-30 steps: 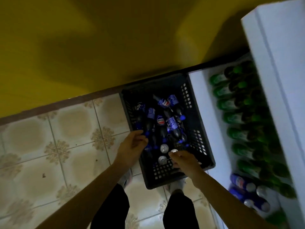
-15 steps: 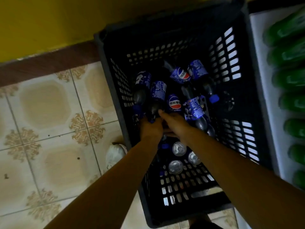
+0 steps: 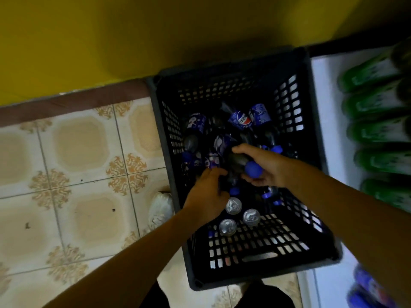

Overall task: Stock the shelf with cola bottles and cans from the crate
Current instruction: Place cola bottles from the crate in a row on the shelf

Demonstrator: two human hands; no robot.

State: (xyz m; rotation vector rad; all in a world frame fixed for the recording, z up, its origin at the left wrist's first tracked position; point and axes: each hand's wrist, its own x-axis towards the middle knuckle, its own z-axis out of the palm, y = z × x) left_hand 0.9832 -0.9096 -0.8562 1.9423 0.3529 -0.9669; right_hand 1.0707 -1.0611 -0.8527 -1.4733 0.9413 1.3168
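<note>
Since the frame half a second earlier, the right hand has lifted a cola bottle out of the pile, and the camera has drawn back so that the whole crate and the yellow wall behind it are again in view. The right grip is clenched around the bottle's neck and shoulder, the blue cap pointing toward the viewer and the labelled body slanting away over the other bottles. The left hand reaches into the crate just beside it, fingers curled down among the bottles; whether its grip has closed on anything cannot be told. The remaining cola bottles lie jumbled in the far half of the black, slotted crate. Three cans stand upright in the near half, silver tops showing. The crate sits on the patterned tile floor, touching the white shelf at its right. On that shelf lies a row of green bottles, with blue-labelled bottles at its near end. A white shoe shows at the crate's left side.
</note>
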